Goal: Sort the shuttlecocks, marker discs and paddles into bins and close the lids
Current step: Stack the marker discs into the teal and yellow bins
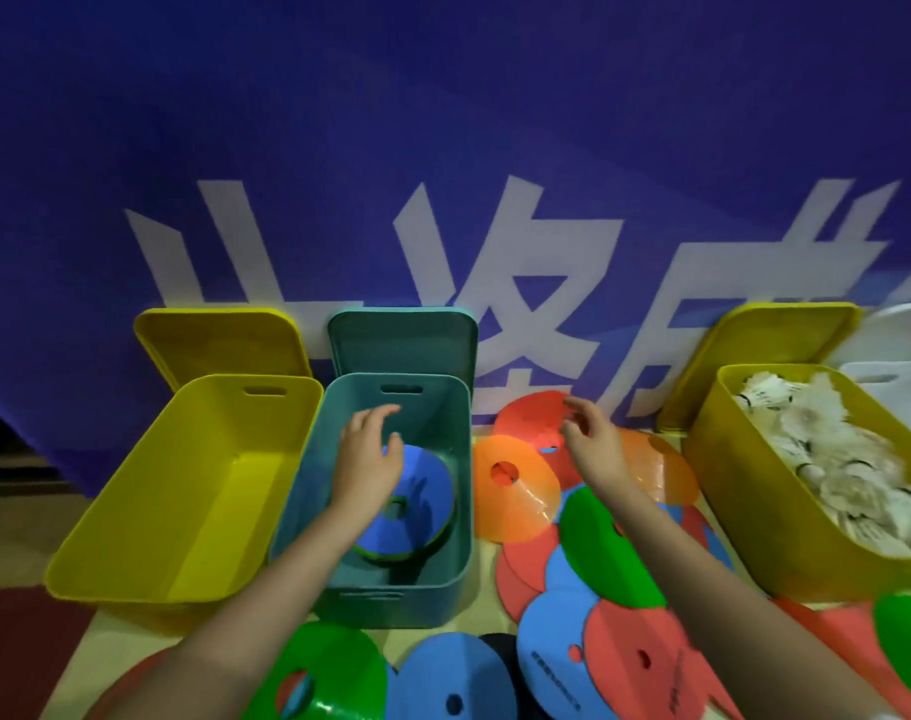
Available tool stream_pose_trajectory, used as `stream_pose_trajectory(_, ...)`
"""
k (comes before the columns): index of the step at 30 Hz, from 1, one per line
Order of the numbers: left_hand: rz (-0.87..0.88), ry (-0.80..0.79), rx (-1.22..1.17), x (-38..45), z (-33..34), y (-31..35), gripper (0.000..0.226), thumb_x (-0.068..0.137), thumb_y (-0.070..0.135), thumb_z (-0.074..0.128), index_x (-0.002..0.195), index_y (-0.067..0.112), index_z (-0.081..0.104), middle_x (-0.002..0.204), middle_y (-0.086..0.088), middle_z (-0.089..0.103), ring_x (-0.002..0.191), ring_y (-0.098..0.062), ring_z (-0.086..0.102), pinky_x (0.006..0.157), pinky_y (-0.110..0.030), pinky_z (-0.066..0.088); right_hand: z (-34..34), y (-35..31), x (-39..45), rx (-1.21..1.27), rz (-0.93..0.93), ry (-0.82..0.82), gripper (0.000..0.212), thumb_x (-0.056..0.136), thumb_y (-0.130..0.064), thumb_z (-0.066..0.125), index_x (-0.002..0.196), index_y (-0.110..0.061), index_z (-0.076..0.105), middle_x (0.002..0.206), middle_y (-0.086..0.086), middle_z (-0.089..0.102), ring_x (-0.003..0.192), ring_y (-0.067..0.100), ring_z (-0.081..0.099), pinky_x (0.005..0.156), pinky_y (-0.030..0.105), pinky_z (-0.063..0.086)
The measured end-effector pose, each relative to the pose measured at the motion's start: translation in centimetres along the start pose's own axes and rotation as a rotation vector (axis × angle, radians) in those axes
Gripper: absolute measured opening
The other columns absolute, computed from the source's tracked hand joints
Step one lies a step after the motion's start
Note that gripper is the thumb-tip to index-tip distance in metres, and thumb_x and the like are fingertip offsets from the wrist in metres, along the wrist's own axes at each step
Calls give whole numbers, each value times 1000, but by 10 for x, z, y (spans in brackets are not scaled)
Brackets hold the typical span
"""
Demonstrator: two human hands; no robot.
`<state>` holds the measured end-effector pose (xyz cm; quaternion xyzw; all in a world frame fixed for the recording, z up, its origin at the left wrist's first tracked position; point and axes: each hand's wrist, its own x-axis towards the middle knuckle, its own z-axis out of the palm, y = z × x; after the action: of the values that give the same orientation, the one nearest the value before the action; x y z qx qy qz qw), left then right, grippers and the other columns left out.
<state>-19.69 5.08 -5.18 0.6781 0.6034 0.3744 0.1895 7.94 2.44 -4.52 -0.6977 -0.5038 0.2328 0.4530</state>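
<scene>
A stack of marker discs with a blue one (422, 491) on top lies inside the open teal bin (391, 584). My left hand (367, 452) hovers over that stack with relaxed fingers and holds nothing. My right hand (591, 444) reaches to the back of the loose pile and pinches the right edge of a red marker disc (528, 420) that leans on the banner. An orange disc (521, 498) and a green disc (606, 556) lie just below it. White shuttlecocks (832, 454) fill the yellow bin (744, 517) on the right.
An empty yellow bin (183, 491) stands left of the teal one. Yellow (219, 345), teal (404, 340) and yellow (770, 340) lids lean against the blue banner behind their bins. A white bin (892, 379) sits far right. More discs, green (333, 662), blue (458, 672) and red (645, 662), cover the near floor.
</scene>
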Motion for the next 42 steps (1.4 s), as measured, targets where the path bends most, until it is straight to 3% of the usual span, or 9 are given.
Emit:
stream_pose_trajectory(3, 83, -73, -139, -15, 32, 50, 37, 89, 6, 54, 124, 17, 58, 118, -5, 55, 109, -23, 51, 95, -34, 42, -44, 39, -5, -62, 116, 90, 32, 88, -9, 50, 119, -6, 59, 104, 9, 64, 88, 22, 57, 73, 27, 40)
stream_pose_trajectory(6, 111, -162, -160, -27, 68, 85, 37, 88, 5, 52, 123, 17, 58, 117, -3, 55, 107, -17, 53, 91, -28, 41, -72, 70, -10, -170, 155, 77, 32, 88, -9, 52, 118, -9, 60, 98, 8, 65, 81, 25, 57, 73, 34, 43)
stream_pose_trajectory(16, -75, -468, 213, -49, 165, 79, 35, 91, 16, 47, 125, 19, 55, 128, -7, 54, 117, -27, 49, 93, -35, 44, -40, 131, -66, -758, 72, -362, 70, 81, -47, 61, 141, -18, 39, 134, 6, 46, 126, 28, 42, 101, 38, 37)
stream_pose_trajectory(19, -98, -505, 288, -50, 176, 73, 34, 93, 20, 46, 125, 21, 55, 130, -6, 52, 117, -27, 49, 90, -34, 45, -29, 154, -66, -865, -67, -413, 69, 55, -35, 75, 120, -13, 64, 108, 10, 64, 104, 31, 63, 93, 41, 50)
stream_pose_trajectory(22, -96, -532, 367, -45, 184, 69, 36, 91, 18, 46, 126, 23, 54, 131, -5, 50, 118, -26, 48, 89, -34, 44, -25, 169, -61, -866, -150, -443, 64, 35, -24, 70, 99, -20, 74, 88, 6, 69, 85, 27, 70, 77, 36, 57)
stream_pose_trajectory(27, -140, -586, 454, -32, 201, 62, 43, 91, 19, 48, 133, 24, 47, 136, -7, 44, 121, -26, 45, 96, -35, 43, -39, 170, -47, -790, -211, -475, 56, 41, -26, 62, 97, -29, 73, 78, -7, 65, 72, 15, 66, 65, 24, 53)
stream_pose_trajectory(31, -131, -684, 555, -30, 214, 58, 48, 91, 22, 48, 138, 19, 43, 137, -12, 42, 124, -30, 39, 103, -34, 35, -49, 171, -35, -719, -206, -493, 60, 75, -48, 48, 127, -20, 59, 105, 3, 64, 100, 27, 62, 91, 37, 45)
stream_pose_trajectory(37, -69, -644, 610, -34, 220, 56, 52, 85, 32, 57, 136, 26, 43, 128, -11, 42, 119, -29, 42, 100, -34, 36, -79, 153, -27, -772, -145, -538, 116, 54, -84, 37, 151, -22, 22, 131, 2, 44, 128, 25, 37, 107, 37, 28)
stream_pose_trajectory(42, -81, -672, 546, -44, 211, 61, 59, 86, 40, 57, 140, 24, 38, 131, -10, 46, 121, -29, 43, 100, -33, 36, -103, 152, -31, -828, -194, -462, 116, 58, -76, 52, 153, -26, 7, 127, 6, 40, 121, 27, 37, 103, 39, 32)
